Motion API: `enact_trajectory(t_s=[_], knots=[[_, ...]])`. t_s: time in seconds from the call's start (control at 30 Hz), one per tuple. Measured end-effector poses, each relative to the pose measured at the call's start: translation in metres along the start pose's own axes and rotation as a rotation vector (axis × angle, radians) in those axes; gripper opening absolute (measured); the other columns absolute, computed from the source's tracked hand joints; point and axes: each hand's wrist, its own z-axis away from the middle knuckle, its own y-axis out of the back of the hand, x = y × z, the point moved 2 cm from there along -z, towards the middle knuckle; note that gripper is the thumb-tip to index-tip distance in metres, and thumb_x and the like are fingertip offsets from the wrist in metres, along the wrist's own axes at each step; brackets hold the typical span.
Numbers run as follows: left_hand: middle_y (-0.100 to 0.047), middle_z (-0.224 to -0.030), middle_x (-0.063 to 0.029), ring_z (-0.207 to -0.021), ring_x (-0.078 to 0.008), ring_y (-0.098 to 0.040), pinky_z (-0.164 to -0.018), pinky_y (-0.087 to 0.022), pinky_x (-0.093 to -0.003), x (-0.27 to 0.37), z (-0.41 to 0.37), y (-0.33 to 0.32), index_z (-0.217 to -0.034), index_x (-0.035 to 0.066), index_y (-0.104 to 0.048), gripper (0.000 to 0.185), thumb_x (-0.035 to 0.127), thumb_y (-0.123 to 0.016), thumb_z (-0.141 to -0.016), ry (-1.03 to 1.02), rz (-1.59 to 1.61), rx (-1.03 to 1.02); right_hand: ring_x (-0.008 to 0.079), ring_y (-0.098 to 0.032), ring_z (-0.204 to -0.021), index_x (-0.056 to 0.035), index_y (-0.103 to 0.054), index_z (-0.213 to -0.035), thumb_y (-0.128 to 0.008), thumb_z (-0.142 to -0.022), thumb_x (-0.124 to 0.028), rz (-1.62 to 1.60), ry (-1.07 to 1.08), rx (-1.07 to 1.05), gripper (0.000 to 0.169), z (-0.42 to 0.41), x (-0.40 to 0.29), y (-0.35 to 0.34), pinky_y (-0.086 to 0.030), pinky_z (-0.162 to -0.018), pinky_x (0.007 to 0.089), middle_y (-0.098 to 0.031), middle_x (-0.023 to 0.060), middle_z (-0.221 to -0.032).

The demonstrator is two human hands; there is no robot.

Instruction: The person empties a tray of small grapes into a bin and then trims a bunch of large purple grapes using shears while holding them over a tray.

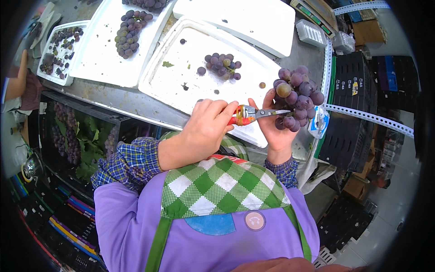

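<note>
My left hand, back upward, grips pruning snips with red handles and a yellow-orange wrapping. Their narrow metal blades reach right to the lower left side of a grape bunch, where the tip overlaps the berries. That purple bunch, with one yellowish berry, rests in my right hand, whose palm faces up beneath it. Whether the blades are closed on a stem cannot be told. Beyond my hands, a small grape bunch lies in a white foam tray with loose berries and leaf scraps.
A foam tray with larger bunches and a smaller tray of loose grapes stand left. A foam lid or box lies behind. Black crates stand right; grapes with leaves fill a crate lower left. Another person's arm shows far left.
</note>
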Motion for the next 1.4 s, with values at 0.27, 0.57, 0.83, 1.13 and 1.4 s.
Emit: enact_trajectory(t_s=[0.27, 0.57, 0.83, 1.13, 1.4], knots=[[-0.056, -0.112, -0.02, -0.097, -0.0348, -0.054, -0.087, -0.045, -0.0407, -0.007, 0.004, 0.001, -0.128, -0.009, -0.051, 0.057, -0.002, -0.07, -0.074, 0.022, 0.093, -0.053, 0.0147, -0.055, -0.111, -0.0174, -0.039, -0.143, -0.043, -0.098, -0.052, 0.14, 0.05, 0.125, 0.057, 0.005, 0.0, 0.005, -0.01, -0.111, 0.0719, -0.059, -0.001, -0.111], [-0.056, -0.115, -0.0206, -0.099, -0.0354, -0.055, -0.088, -0.046, -0.0413, 0.004, 0.005, 0.02, -0.131, -0.007, -0.05, 0.053, 0.005, -0.067, -0.082, -0.006, 0.264, -0.215, 0.0236, -0.048, -0.13, -0.0175, -0.037, -0.139, -0.05, -0.093, -0.057, -0.124, -0.156, -0.244, 0.062, 0.009, -0.012, 0.026, 0.001, -0.113, 0.0676, -0.057, 0.0053, -0.126], [-0.062, -0.101, -0.0203, -0.092, -0.0362, -0.059, -0.082, -0.048, -0.042, 0.003, -0.015, 0.049, -0.125, -0.008, -0.054, 0.042, 0.017, -0.059, -0.091, 0.038, 0.26, -0.436, 0.0231, -0.052, -0.121, -0.0176, -0.042, -0.133, -0.076, -0.077, -0.04, -0.33, -0.208, -0.11, 0.069, 0.012, -0.006, 0.021, -0.003, -0.117, 0.059, -0.057, 0.0027, -0.115], [-0.064, -0.092, -0.0236, -0.083, -0.0387, -0.063, -0.076, -0.05, -0.0431, 0.005, -0.023, 0.052, -0.115, -0.008, -0.059, 0.036, 0.02, -0.054, -0.094, 0.16, 0.364, -0.583, 0.0223, -0.051, -0.121, -0.0171, -0.046, -0.131, -0.072, -0.082, -0.035, -0.317, -0.264, -0.201, 0.058, 0.009, -0.002, 0.022, -0.002, -0.119, 0.0559, -0.055, 0.0023, -0.117], [-0.064, -0.089, -0.024, -0.081, -0.0378, -0.063, -0.073, -0.049, -0.0421, 0.006, -0.023, 0.057, -0.113, -0.006, -0.062, 0.034, 0.023, -0.051, -0.096, 0.17, 0.447, -0.609, 0.0188, -0.057, -0.116, -0.0122, -0.048, -0.126, -0.074, -0.084, -0.028, -0.391, -0.305, -0.189, 0.052, 0.012, 0.006, 0.02, -0.009, -0.119, 0.055, -0.053, 0.0031, -0.122]])
